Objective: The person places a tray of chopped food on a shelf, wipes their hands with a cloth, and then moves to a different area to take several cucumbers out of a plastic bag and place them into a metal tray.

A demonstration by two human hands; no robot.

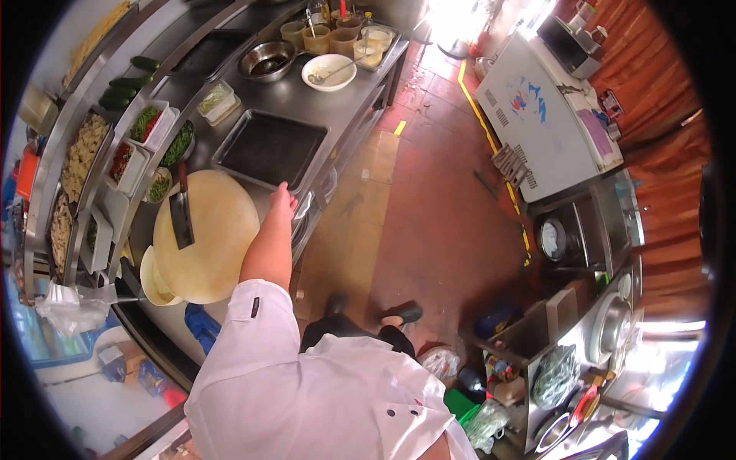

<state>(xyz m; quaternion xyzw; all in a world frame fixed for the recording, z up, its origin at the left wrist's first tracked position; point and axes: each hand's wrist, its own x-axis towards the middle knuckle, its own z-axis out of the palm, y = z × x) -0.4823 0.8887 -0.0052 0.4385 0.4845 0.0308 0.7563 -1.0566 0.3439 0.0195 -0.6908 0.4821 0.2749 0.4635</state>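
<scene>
My left hand (283, 201) is at the near corner of a dark rectangular metal tray (270, 146) on the steel counter; whether it grips the rim cannot be told. My right hand is out of view; a bit of bare right arm shows at the bottom edge. Left of my left forearm lies a thick round cutting board (221, 230), with a cleaver (181, 218) flat on it. Beyond the tray are a white bowl (339, 77) with a ladle and a steel bowl (267, 60) of dark liquid. Small tubs of cut greens (179, 144) stand left of the tray.
Cucumbers (126, 86) and trays of pale chopped food (85, 152) line the shelf at left. Sauce tubs (316, 40) stand at the counter's far end. A white chest freezer (529, 115) is across the tiled floor. Bags and a green container (460, 405) lie on the floor at lower right.
</scene>
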